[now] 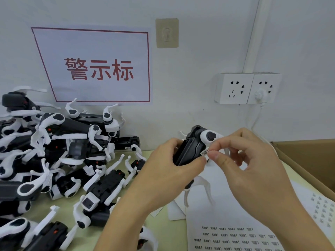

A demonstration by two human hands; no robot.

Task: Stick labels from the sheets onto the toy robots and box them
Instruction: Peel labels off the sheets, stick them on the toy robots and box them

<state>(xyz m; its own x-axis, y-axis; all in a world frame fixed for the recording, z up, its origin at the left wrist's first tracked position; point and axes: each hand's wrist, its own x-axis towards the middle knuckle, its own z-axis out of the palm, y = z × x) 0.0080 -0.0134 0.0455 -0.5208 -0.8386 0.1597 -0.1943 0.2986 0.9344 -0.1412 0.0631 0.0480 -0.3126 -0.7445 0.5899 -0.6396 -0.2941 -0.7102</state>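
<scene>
A pile of black-and-white toy robots (59, 160) covers the left of the bench (159, 225), with a cardboard box (308, 156) at the right edge and label sheets (233, 236) lying near the front. Above the sheets, the left hand (170, 171) holds one toy robot (192, 147) off the bench — its fingers wrapped around the black body. The right hand (253, 160) pinches a small label (204, 152) between thumb and forefinger, right against the robot's side.

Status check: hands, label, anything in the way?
Left hand grips toy robot. Right hand pinches label at its body. Nothing blocking.
</scene>
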